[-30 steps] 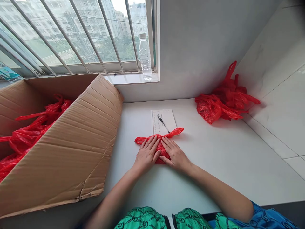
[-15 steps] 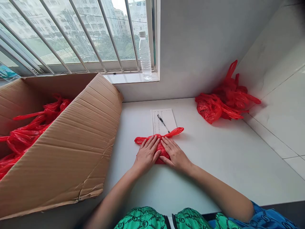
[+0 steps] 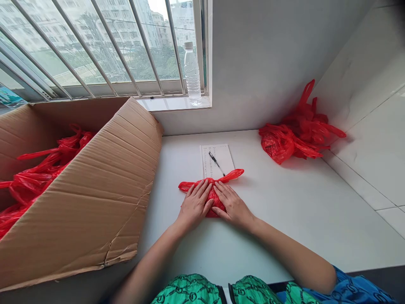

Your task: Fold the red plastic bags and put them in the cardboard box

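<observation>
A knotted red plastic bag (image 3: 216, 197) lies on the white table in front of me, its two handle ends sticking out left and right. My left hand (image 3: 195, 204) rests flat on the bag's left side, fingers stretched forward. On the right side, my right hand (image 3: 232, 204) lies flat in the same way. Both thumbs point inward over the bag, with a strip of red plastic showing between the hands. What the bag contains is hidden. Just beyond it are a sheet of paper (image 3: 218, 154) with printed marks and a black pen (image 3: 216, 163) lying across it.
On the left stands a large cardboard box (image 3: 95, 202) holding several red bags (image 3: 47, 169). More red plastic bags (image 3: 294, 135) are heaped in the back right corner by the wall. A clear water bottle (image 3: 193, 76) stands on the sill of the barred window (image 3: 104, 46).
</observation>
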A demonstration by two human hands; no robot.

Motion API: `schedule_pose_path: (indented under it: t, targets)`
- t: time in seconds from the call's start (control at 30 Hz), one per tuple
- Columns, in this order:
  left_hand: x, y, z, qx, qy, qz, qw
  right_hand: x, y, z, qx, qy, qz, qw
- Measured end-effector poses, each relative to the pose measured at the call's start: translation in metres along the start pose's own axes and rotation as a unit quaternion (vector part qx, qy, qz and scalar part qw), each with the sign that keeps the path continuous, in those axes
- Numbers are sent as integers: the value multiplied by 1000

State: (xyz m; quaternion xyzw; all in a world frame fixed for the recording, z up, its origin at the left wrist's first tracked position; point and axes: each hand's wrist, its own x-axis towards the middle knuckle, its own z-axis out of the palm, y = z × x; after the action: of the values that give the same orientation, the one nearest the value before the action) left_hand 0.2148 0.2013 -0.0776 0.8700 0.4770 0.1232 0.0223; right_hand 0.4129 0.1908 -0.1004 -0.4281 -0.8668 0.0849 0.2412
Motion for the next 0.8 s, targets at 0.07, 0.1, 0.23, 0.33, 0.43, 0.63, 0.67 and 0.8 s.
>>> schedule_pose_path:
  t: [0.07, 0.1, 0.23, 0.33, 0.43, 0.63, 0.67, 0.8]
  targets:
    - [0, 0, 1, -8, 5, 0, 1000, 0, 0, 0, 5, 2, 1, 1000]
    - [0, 0, 0, -14, 5, 0, 1000, 0, 0, -1, 9, 1, 1, 1000]
    - [-2, -1, -13, -62, -17, -15, 998, 0, 6, -15, 60, -13, 2, 998]
    - [-2, -1, -33, -90, -7, -77, 993, -3, 16, -32, 100, 28, 59, 993]
    - [0, 2, -47, -63, 17, -143, 988, -8, 24, -43, 100, 36, 108, 988]
    - [-2, 18, -43, -4, -73, -139, 988, -18, 17, -46, 97, -64, 80, 990]
    - [-6, 22, -44, -4, -80, -132, 988, -20, 14, -48, 117, -80, 76, 987]
    - [-28, 38, -74, -68, -90, -69, 991, -23, 4, -62, 229, -138, 63, 962]
